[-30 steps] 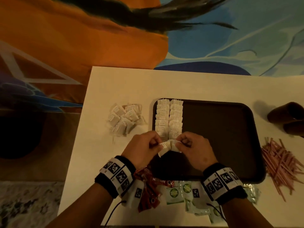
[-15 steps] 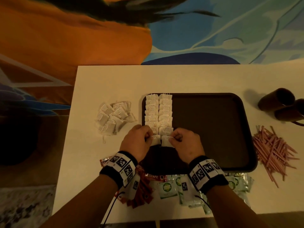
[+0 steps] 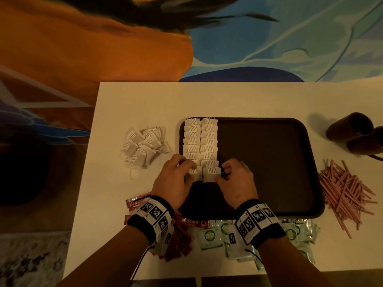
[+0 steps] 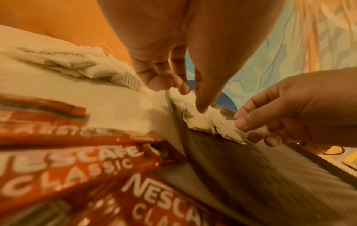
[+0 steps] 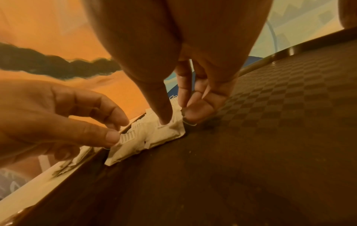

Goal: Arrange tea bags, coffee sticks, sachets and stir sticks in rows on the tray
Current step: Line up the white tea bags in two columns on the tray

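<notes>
Tea bags, earlier lifted, now lie on tray, both grips pinching them.

Both hands low, fingertips seemingly pinching

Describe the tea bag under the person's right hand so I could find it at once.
Start at the dark tray; two columns of tea bags run along its left end. It is the nearest tea bag in the right column, touched by the right hand.

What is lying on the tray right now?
On the tray lie two neat columns of tea bags along its left edge; the left hand and right hand touch the nearest pair. The hands cover parts of those bags.
</notes>
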Demonstrator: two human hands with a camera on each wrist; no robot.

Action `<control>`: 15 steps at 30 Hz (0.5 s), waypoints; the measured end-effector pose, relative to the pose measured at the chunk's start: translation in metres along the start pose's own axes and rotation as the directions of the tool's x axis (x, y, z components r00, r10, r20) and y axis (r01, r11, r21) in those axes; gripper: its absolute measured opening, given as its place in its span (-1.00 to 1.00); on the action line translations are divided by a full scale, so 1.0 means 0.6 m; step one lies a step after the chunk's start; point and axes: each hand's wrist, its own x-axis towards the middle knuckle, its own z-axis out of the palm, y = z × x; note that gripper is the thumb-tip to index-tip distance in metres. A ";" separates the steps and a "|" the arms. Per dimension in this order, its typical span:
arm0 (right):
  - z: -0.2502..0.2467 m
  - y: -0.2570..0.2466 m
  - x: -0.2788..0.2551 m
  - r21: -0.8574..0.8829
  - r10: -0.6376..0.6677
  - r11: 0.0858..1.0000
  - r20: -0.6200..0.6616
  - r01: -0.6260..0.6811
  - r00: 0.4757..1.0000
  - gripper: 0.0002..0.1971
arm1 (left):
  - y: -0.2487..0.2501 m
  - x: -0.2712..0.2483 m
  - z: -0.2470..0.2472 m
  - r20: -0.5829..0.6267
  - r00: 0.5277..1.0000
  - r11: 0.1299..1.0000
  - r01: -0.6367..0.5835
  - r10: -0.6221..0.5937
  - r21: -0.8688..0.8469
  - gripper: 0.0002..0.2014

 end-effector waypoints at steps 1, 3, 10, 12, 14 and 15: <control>0.002 0.002 -0.003 -0.002 0.017 1.000 0.008 -0.017 1.000 -0.66 | -0.003 -0.003 0.003 0.003 1.000 1.000 -0.015 0.015 0.019 -0.73; 0.006 0.004 -0.007 -0.005 0.036 0.999 0.020 -0.036 0.999 -0.67 | -0.008 -0.006 0.009 0.007 1.000 0.999 -0.024 0.024 0.048 -0.74; 0.020 -0.001 -0.013 -0.010 0.044 0.999 0.035 -0.044 0.998 -0.69 | -0.017 -0.012 0.012 0.015 0.999 0.996 -0.040 0.039 0.075 -0.76; 0.020 -0.003 -0.013 -0.019 0.047 0.999 0.040 -0.046 0.998 -0.69 | -0.020 -0.012 0.010 0.023 0.999 0.996 -0.038 0.037 0.080 -0.77; 0.019 -0.004 -0.015 -0.052 0.040 0.998 0.035 -0.038 0.999 -0.67 | -0.022 -0.014 0.008 0.020 0.999 0.996 -0.042 0.041 0.079 -0.77; 0.018 -0.005 -0.017 -0.079 0.024 0.997 0.022 -0.022 0.999 -0.65 | -0.021 -0.014 0.007 0.017 0.999 0.996 -0.046 0.045 0.078 -0.77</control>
